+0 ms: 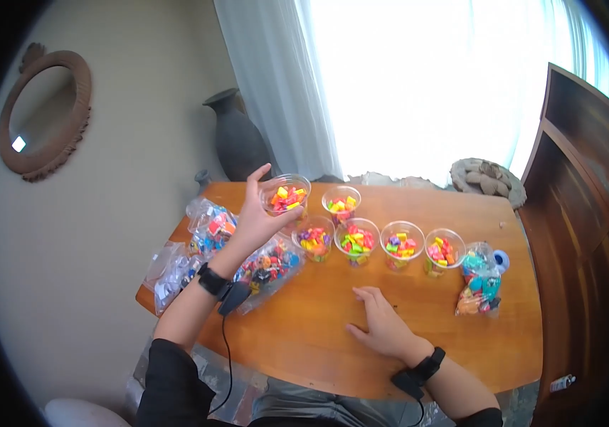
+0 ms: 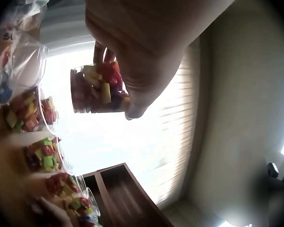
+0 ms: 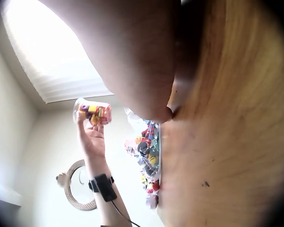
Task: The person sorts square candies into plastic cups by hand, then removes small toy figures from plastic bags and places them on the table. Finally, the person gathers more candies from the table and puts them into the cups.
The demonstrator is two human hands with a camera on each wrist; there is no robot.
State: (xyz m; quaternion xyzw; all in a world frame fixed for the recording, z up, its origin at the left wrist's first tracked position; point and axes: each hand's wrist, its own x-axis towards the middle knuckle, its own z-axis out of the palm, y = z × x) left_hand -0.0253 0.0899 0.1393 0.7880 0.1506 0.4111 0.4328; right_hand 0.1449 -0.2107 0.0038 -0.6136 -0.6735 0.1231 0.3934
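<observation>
- Your left hand (image 1: 253,222) grips a cup (image 1: 292,181) round its sides, likely to keep it level.
- Your right hand (image 1: 388,329) lies loose-fingered, apparently on the table (image 1: 283,349).

You are facing a wooden table (image 1: 304,334) — five clear cups (image 1: 357,223) of colourful pieces (image 1: 400,245) are standing on it, filled plastic bags (image 1: 270,265) are lying at its left, and another bag (image 1: 480,286) is resting at its right

Home room: curtains (image 1: 276,71), wall mirror (image 1: 43,117), vase (image 1: 239,135).
</observation>
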